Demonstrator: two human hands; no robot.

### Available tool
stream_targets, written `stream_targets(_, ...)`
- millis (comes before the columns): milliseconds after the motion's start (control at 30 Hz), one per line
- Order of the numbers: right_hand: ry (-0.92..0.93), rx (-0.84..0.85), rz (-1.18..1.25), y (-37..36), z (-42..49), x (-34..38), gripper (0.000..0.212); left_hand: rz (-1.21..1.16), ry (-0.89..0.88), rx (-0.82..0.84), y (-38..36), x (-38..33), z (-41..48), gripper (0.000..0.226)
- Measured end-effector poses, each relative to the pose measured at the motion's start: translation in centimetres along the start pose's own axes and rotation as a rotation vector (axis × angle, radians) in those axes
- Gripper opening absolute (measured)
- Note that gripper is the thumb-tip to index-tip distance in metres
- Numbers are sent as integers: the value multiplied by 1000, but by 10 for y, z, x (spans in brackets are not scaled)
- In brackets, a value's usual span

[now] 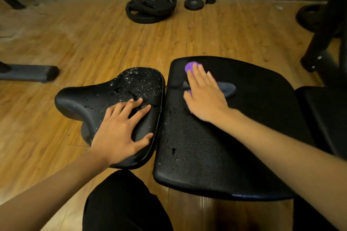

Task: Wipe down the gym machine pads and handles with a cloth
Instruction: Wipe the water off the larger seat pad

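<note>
— Where is the purple cloth (190,67) seen?
— It is pressed flat on the big pad (216,137) of the bench under the right hand (203,95).
— And the left hand (120,129)?
— It is laid open on the wet seat pad (116,92); nothing is gripped.
— What else is seen?
— Weight plates (150,5) are left on the wood floor (84,43) behind.
</note>
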State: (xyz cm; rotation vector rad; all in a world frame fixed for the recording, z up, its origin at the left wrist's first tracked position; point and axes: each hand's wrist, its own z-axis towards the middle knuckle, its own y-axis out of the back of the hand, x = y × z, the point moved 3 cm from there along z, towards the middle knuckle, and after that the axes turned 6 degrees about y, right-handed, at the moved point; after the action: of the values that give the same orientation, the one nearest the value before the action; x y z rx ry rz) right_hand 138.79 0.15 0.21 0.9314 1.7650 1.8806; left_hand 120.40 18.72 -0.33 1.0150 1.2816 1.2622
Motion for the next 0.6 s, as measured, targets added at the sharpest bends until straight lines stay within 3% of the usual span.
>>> stream_targets(133, 93, 76, 98, -5, -105, 33, 83, -7, 2, -1, -1, 0, 0, 77)
stream_targets(200, 105, 114, 82, -5, -110, 27, 83, -8, -2, -7, -2, 1, 0, 77)
stream_targets(300, 18, -21, 36, 0, -52, 7, 79, -10, -14, -12, -3, 3, 0, 77)
stream_targets(467, -168, -33, 12, 13, 72, -22, 65, -19, -5, -28, -4, 3, 0, 77)
stream_targets(600, -185, -23, 9, 19, 81, -21, 56, -10, -2, -23, -4, 4, 0, 77)
